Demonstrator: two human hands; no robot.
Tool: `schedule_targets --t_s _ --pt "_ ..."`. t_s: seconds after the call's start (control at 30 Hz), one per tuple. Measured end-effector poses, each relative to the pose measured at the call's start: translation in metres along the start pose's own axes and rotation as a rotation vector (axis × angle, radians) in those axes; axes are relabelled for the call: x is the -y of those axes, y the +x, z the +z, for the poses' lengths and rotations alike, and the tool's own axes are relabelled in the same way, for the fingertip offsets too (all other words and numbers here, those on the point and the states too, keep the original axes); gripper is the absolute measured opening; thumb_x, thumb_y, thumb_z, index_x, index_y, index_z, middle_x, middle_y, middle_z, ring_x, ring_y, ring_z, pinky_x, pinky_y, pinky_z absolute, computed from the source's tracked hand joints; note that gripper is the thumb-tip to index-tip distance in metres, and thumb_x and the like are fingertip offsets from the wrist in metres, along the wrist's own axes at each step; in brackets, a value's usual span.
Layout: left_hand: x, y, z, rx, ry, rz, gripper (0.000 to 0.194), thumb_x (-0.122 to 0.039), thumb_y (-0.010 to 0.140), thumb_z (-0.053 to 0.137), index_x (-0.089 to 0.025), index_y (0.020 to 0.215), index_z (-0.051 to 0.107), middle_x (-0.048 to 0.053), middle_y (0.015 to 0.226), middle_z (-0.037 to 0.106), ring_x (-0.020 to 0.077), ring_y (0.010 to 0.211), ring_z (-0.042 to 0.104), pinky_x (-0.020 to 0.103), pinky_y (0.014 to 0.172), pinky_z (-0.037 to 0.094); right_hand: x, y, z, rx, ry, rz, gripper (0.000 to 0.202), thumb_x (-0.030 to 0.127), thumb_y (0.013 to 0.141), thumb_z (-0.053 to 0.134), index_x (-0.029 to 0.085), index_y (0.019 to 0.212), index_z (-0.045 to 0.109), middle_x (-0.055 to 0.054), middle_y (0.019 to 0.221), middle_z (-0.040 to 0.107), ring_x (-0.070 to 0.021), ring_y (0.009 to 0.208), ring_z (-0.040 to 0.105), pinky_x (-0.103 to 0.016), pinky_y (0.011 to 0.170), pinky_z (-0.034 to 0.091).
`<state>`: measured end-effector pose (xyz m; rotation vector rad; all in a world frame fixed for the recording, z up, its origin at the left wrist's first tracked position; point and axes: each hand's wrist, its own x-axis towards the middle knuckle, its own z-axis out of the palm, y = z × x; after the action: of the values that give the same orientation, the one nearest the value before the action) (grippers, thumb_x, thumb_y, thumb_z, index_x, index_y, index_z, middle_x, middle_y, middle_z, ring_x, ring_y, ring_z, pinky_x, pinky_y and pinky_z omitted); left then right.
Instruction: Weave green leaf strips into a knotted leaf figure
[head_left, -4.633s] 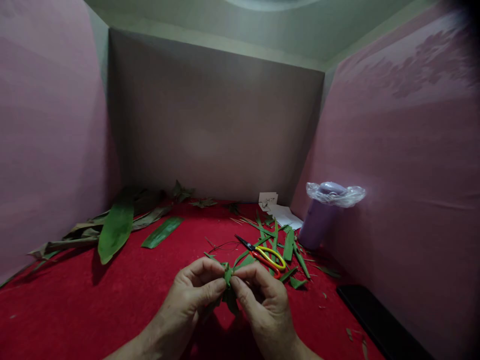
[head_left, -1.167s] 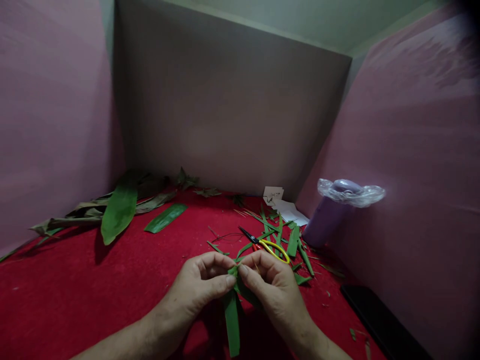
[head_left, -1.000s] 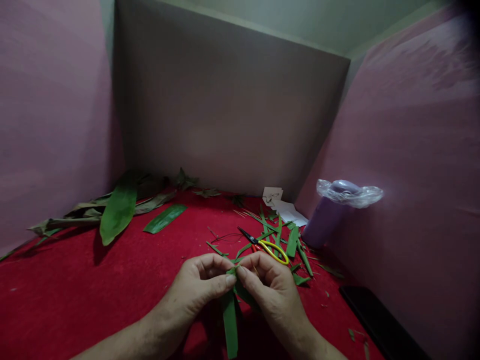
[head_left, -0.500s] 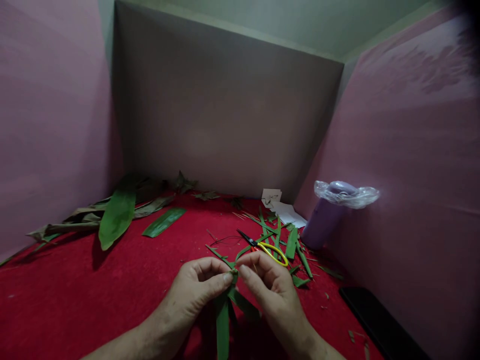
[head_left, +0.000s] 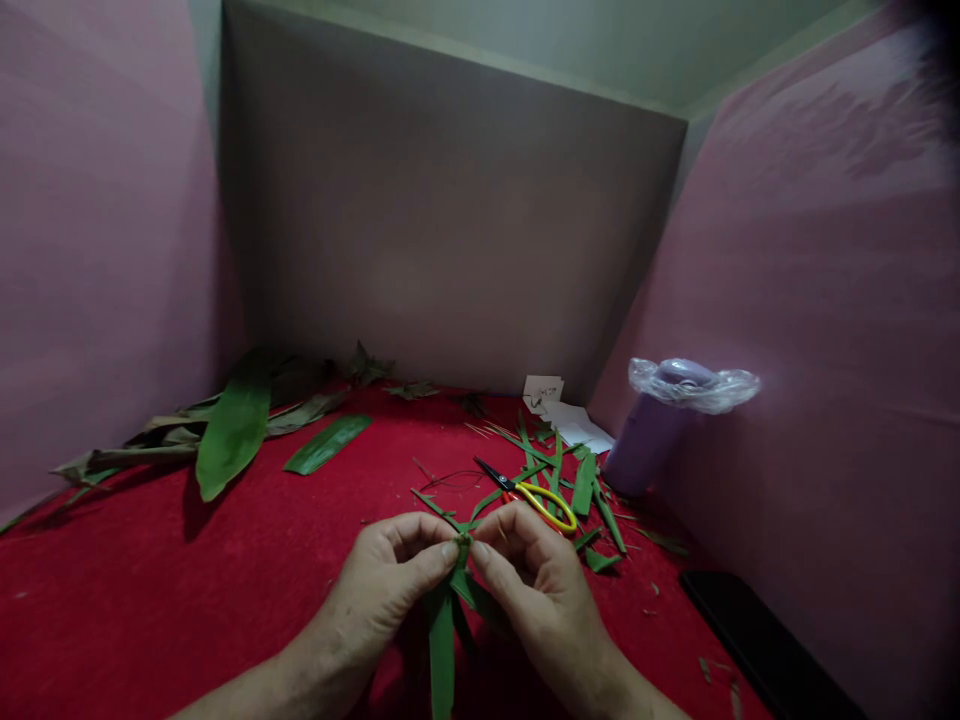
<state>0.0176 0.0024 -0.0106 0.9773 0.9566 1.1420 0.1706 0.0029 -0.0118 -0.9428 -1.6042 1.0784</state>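
Between my two hands is a bunch of green leaf strips (head_left: 442, 640), joined at a small knot-like spot between the fingertips. My left hand (head_left: 401, 565) pinches that spot from the left with thumb and forefinger. From the other side my right hand (head_left: 529, 570) closes its thumb and fingers at the same spot. Long strips hang down below the fingers, and thinner ones stick out above them. Just beyond my right hand lie scissors (head_left: 529, 492) with yellow and red handles and dark blades.
Cut leaf pieces (head_left: 583, 485) lie scattered on the red cloth (head_left: 187, 620) around the scissors. A purple bottle (head_left: 645, 440) with clear plastic on top stands at the right, near white paper (head_left: 577, 427). Large leaves (head_left: 236, 430) lie at the left; a black flat object (head_left: 757, 640) lies front right.
My right thumb and fingers have come in against the joined spot, closing the small gap. The knot and hanging strips have shifted slightly left. The left hand still pinches.
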Motion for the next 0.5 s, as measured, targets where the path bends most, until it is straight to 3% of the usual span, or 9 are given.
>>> schedule_targets --t_s 0.5 --pt "-0.0037 -0.0017 0.0056 -0.058 0.073 0.057 0.019 -0.031 0.060 0.075 -0.014 0.062 0.067 0.000 0.052 0.062 0.0102 0.047 0.049 0.021 0.046 0.035 -0.0051 -0.0025 0.0021 0.002 0.033 0.001 0.014 0.031 0.084 0.056 0.018 0.080 0.052 0.004 0.062 0.048 -0.0094 0.052 0.039 -0.021 0.048 0.032"
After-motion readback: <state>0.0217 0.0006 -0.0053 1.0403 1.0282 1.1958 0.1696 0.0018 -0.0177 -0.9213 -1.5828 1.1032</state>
